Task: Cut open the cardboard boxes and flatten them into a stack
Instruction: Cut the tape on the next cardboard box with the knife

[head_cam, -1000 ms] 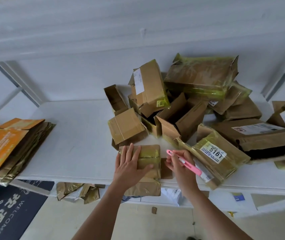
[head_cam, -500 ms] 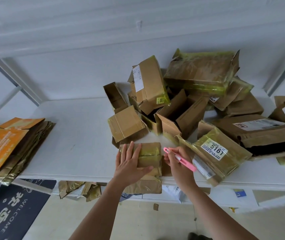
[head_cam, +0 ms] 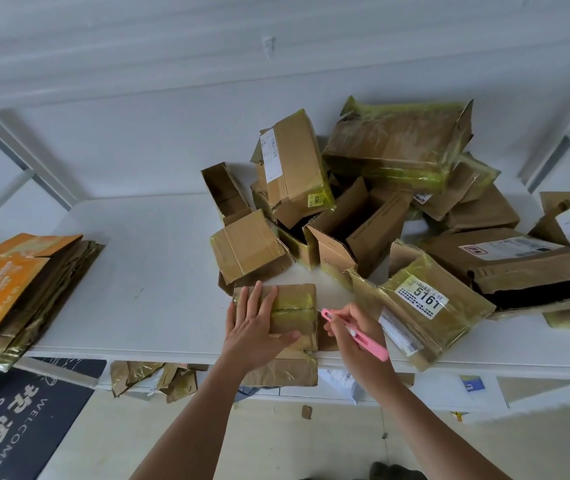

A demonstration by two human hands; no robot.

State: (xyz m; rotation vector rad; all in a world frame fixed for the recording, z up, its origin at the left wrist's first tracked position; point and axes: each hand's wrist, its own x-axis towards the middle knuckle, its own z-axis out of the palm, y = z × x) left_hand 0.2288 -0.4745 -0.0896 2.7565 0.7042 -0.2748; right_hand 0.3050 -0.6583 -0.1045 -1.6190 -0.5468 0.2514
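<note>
**Head view: small box held flat, cutter beside it**

The small taped box (head_cam: 283, 318) lies at the worktop (head_cam: 145, 271) front edge, its long axis running front to back, one flap hanging over the edge. The left hand (head_cam: 256, 332) presses it with straight, spread fingers. The right hand (head_cam: 354, 336) grips a pink cutter (head_cam: 354, 334), tip pointing left at the box's right side. Flattened cardboard (head_cam: 17, 289) is stacked far left; the box pile (head_cam: 398, 209) sits behind.

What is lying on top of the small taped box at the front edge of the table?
The left hand lies flat on the small taped box, fingers spread over its left half. The right half shows a taped seam. The surface under the palm is hidden. The right hand holds a pink cutter beside it.
</note>
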